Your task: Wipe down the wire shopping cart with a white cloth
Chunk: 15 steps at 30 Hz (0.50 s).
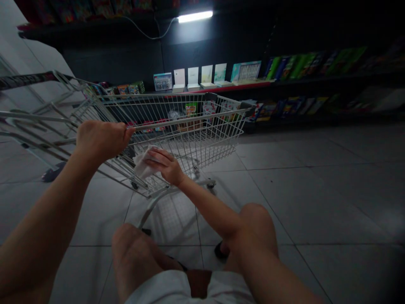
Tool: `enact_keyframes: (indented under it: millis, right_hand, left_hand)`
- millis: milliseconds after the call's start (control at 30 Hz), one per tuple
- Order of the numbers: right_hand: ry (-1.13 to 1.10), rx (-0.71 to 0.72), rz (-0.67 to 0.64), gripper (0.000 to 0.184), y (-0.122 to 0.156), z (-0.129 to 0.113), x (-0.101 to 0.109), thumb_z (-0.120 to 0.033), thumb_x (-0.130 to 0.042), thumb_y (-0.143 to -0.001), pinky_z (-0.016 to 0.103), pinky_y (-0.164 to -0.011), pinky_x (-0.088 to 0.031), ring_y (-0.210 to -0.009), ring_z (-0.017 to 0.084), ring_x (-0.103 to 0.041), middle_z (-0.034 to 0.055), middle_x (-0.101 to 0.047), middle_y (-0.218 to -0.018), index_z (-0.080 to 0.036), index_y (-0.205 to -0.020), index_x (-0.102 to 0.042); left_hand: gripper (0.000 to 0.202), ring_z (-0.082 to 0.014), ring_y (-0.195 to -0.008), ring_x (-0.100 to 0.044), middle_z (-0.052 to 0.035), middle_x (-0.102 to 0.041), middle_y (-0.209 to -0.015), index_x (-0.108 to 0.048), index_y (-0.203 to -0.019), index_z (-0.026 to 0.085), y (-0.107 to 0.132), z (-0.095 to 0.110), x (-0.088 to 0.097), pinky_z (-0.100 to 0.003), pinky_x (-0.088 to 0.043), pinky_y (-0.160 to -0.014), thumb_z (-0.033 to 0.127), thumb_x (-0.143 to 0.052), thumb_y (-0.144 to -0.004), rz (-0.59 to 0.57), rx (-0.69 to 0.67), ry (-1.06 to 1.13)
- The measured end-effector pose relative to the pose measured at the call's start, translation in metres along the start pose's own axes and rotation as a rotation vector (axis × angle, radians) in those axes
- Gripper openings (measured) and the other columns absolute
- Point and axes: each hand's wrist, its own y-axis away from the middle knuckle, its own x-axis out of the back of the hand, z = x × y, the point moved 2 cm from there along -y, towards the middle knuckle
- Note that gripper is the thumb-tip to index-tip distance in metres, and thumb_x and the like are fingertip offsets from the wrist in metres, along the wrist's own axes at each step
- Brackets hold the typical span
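A wire shopping cart [209,156] stands sideways in front of me, its narrower front end to the right. My left hand [103,141] is wrapped round the top rail of its near side. Lower down and to the right, my right hand [166,164] presses a crumpled white cloth or wipe [145,164] against the side wires. The right fingers lie over the cloth, and part of it hangs out to the left. Which wires the cloth covers I cannot make out.
More cart frames [41,122] are nested at the left. Behind the cart runs a dark shelf unit [215,86] with books, boxes and packets under a lit tube lamp [195,17]. Grey floor tiles [316,190] stretch to the right. My bent knees [259,219] are close below the cart.
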Motion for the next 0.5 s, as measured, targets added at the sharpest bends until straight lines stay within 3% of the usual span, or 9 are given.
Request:
enact_keyframes:
  millis: [67,167,267,333,400,500]
  right_hand:
    - [0.009,-0.017,-0.081,0.035,0.009,0.006,-0.007,-0.019,-0.047,-0.098,0.035,-0.121,-0.037,-0.139,0.013,-0.046,-0.0035,-0.063,-0.135,-0.033,-0.123,-0.067]
    - [-0.049,-0.134,-0.297,0.031,0.057,0.015,-0.012,-0.019,-0.054,-0.095,0.039,-0.120,-0.036,-0.133,0.014,-0.053,-0.0032,-0.066,-0.130,-0.035,-0.117,-0.070]
    - [-0.255,-0.482,-0.405,0.028,0.119,0.013,-0.003,-0.012,-0.063,-0.086,0.039,-0.119,-0.037,-0.127,0.017,-0.057,-0.0017,-0.071,-0.121,-0.032,-0.101,-0.076]
    - [-0.378,-0.811,-0.311,0.032,0.152,0.006,0.006,-0.004,-0.064,-0.077,0.036,-0.116,-0.040,-0.122,0.017,-0.060,-0.0004,-0.074,-0.113,-0.029,-0.092,-0.078]
    - [-0.370,-1.079,-0.137,0.037,0.175,-0.004,0.014,0.000,-0.056,-0.071,0.038,-0.112,-0.043,-0.115,0.018,-0.062,0.0035,-0.074,-0.108,-0.023,-0.091,-0.077]
    - [-0.250,-1.308,0.110,0.044,0.184,-0.015,0.013,-0.003,-0.043,-0.071,0.040,-0.100,-0.050,-0.101,0.020,-0.063,0.0078,-0.072,-0.097,-0.017,-0.101,-0.072]
  left_hand:
    - [0.076,-0.0362,-0.083,-0.070,-0.0200,-0.072,-0.089,-0.069,-0.102,0.009,0.001,0.000,0.001,-0.046,-0.050,-0.070,0.055,-0.009,-0.098,-0.014,-0.001,0.019]
    - [0.074,-0.0341,-0.086,-0.070,-0.0194,-0.072,-0.093,-0.068,-0.103,0.009,0.001,0.001,0.003,-0.046,-0.049,-0.073,0.055,-0.010,-0.098,-0.049,0.007,0.032]
    - [0.073,-0.0321,-0.089,-0.069,-0.0174,-0.072,-0.096,-0.067,-0.105,0.010,0.002,0.002,0.004,-0.044,-0.049,-0.076,0.056,-0.011,-0.098,-0.075,0.027,0.033]
    - [0.073,-0.0324,-0.089,-0.069,-0.0173,-0.072,-0.096,-0.068,-0.105,0.010,0.002,0.004,0.004,-0.045,-0.049,-0.076,0.056,-0.011,-0.098,-0.073,0.020,0.033]
    - [0.074,-0.0325,-0.088,-0.069,-0.0173,-0.072,-0.095,-0.068,-0.104,0.010,0.002,0.007,0.005,-0.045,-0.049,-0.075,0.055,-0.010,-0.098,-0.059,0.013,0.040]
    - [0.074,-0.0314,-0.088,-0.069,-0.0170,-0.071,-0.094,-0.068,-0.105,0.010,0.003,0.011,0.005,-0.044,-0.049,-0.076,0.055,-0.008,-0.098,-0.046,0.011,0.054]
